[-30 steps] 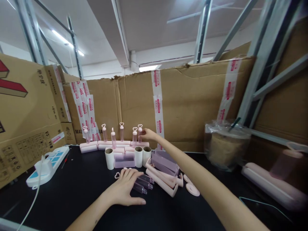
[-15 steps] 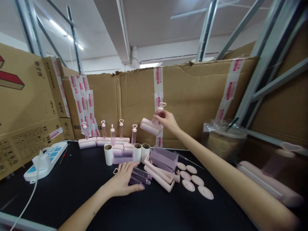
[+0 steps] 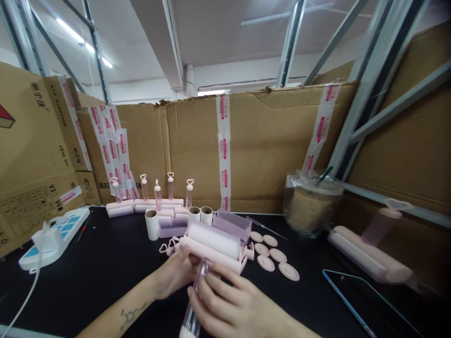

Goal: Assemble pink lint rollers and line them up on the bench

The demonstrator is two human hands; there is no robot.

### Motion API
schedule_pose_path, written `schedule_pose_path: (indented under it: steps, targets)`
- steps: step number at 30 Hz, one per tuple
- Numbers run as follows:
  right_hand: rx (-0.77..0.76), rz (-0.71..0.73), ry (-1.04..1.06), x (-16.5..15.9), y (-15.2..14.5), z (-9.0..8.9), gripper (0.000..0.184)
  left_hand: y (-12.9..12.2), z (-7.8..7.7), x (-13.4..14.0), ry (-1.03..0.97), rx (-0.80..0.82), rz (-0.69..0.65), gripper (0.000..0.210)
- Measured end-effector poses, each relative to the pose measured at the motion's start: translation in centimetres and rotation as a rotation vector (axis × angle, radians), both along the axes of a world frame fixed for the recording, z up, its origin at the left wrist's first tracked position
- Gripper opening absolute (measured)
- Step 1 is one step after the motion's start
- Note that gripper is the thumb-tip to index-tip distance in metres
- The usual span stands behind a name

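Note:
Both hands are on a lint roller point(image 3: 214, 241) with a white sticky roll in a pale pink holder, low at the middle of the view. My left hand point(image 3: 178, 272) is closed around the left end of the pink holder. My right hand point(image 3: 232, 300) wraps around the clear purple handle point(image 3: 193, 310), which points down toward me. Behind the roller lie a translucent purple cover point(image 3: 234, 225) and white cardboard-core tubes point(image 3: 152, 225). Pink heart-shaped loops point(image 3: 167, 246) stick out beside my left hand, and the roller hides what lies beneath it.
Several assembled rollers point(image 3: 158, 204) stand along the cardboard wall point(image 3: 264, 155). Pink oval discs point(image 3: 278, 256) lie to the right, near tweezers point(image 3: 268, 228). A power strip point(image 3: 56, 239) is at left. A bagged drink cup point(image 3: 312, 206), another roller point(image 3: 369, 253) and a phone point(image 3: 355, 300) are at right.
My right hand has come down from the cardboard wall, bringing a lint roller toward me. My left hand has left the clear handles on the table and taken the holder. The view has shifted slightly right.

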State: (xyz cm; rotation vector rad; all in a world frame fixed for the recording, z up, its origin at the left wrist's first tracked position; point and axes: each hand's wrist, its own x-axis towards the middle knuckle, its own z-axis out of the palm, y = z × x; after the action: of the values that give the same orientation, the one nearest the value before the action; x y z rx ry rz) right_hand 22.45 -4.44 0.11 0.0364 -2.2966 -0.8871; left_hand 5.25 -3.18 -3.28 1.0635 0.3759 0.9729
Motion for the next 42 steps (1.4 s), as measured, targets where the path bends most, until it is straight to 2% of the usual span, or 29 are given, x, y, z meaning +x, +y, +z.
schedule_pose_path:
  steps: [3,5,7,9,11,13,15,17,20,23,26,29,32,34,35,39,42]
  targets:
    - [-0.139,0.037,-0.043,-0.8,0.2,-1.0,0.019,0.2,-0.5,0.0,0.047,-0.090,0.126,0.029]
    - [-0.403,0.077,-0.084,-0.3,0.4,-0.6,0.023,0.5,-0.6,-0.3,0.084,-0.099,0.206,0.026]
    - [-0.742,0.107,0.008,0.8,0.4,0.4,0.030,0.7,-0.5,-0.8,0.134,-0.067,0.214,0.028]
    - [-1.004,0.059,0.234,2.0,0.6,1.3,0.031,0.8,-0.2,-1.4,0.209,-0.028,0.154,0.032]
    - [-1.167,-0.084,0.416,2.9,1.1,1.6,0.036,0.8,0.2,-1.9,0.312,0.001,0.024,0.036]
    - [-1.362,-0.192,0.404,3.3,1.8,1.2,0.048,0.6,0.5,-2.2,0.406,0.023,-0.118,0.039]
    - [-1.601,-0.178,0.298,3.2,2.6,0.3,0.053,0.5,0.6,-2.3,0.477,0.016,-0.225,0.045]
    - [-1.796,-0.097,0.223,3.0,3.4,-0.7,0.048,0.5,0.4,-2.2,0.522,-0.014,-0.248,0.058]
    - [-1.931,-0.044,0.254,2.6,4.1,-1.6,0.042,0.7,-0.2,-2.3,0.572,-0.052,-0.199,0.070]
    - [-1.978,-0.039,0.292,2.3,4.4,-1.5,0.041,0.9,-0.3,-2.8,0.621,-0.055,-0.182,0.068]
    - [-1.940,-0.074,0.349,2.9,4.9,-0.7,0.032,0.7,0.4,-3.7,0.609,-0.056,-0.160,0.073]
    - [-1.876,-0.123,0.582,4.7,6.3,0.3,0.024,0.5,1.4,-4.7,0.522,-0.046,-0.082,0.075]
    - [-1.865,0.013,0.871,6.9,8.3,1.3,0.031,0.6,1.6,-5.2,0.417,-0.026,-0.028,0.068]
    - [-1.752,0.077,1.004,8.0,9.8,1.6,0.032,0.9,1.2,-5.0,0.366,-0.018,-0.021,0.066]
    - [-1.660,0.062,1.057,8.2,10.5,1.5,0.032,1.0,0.9,-4.8,0.349,-0.012,-0.022,0.066]
    - [-1.284,-0.133,1.118,8.1,12.7,-0.3,0.037,1.2,-0.3,-3.6,0.332,-0.009,-0.044,0.065]
    - [-1.171,-0.214,1.051,7.6,13.6,-1.8,0.039,1.2,-0.7,-3.2,0.372,-0.021,-0.076,0.065]
